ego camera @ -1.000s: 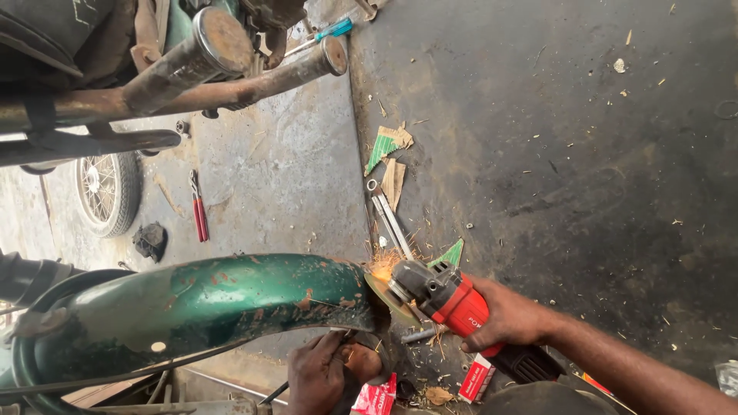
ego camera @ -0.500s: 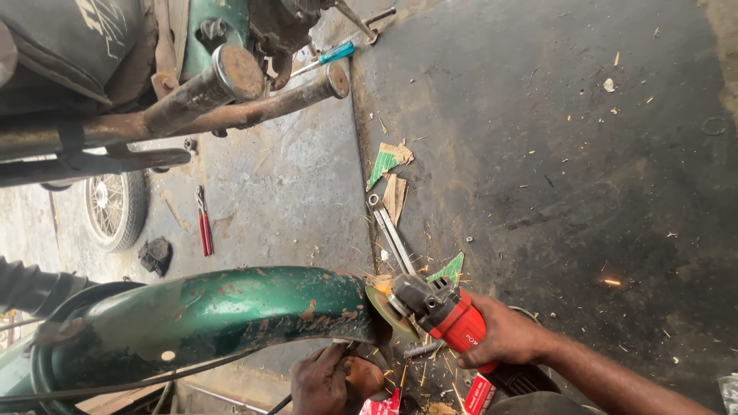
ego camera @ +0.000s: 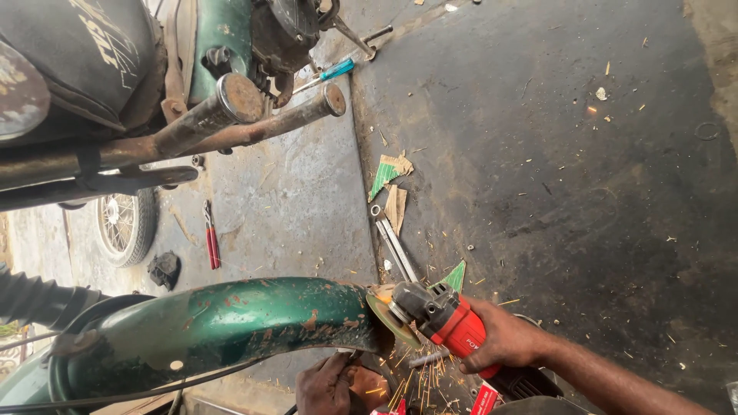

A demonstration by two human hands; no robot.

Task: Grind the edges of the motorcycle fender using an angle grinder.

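Right hand: the right hand [ego camera: 503, 338] is wrapped tight round the red angle grinder [ego camera: 453, 327], its disc touching the end of the green mudguard [ego camera: 223, 327] — sparks fly below.
Left hand: the left hand [ego camera: 327, 384] is curled under the mudguard's edge, gripping it.
Floor: stained concrete floor [ego camera: 553, 169], dark on one side, paler beside it, strewn with cardboard scraps [ego camera: 392, 173], a spanner [ego camera: 392, 242] and red pliers [ego camera: 210, 244].
Room: a workshop — rusty exhaust pipes [ego camera: 254, 115] and a spoked wheel [ego camera: 123, 224] nearby.

Soft, even daylight is filling the frame, sparks are glowing orange lower centre, and the edges are blurring slightly.
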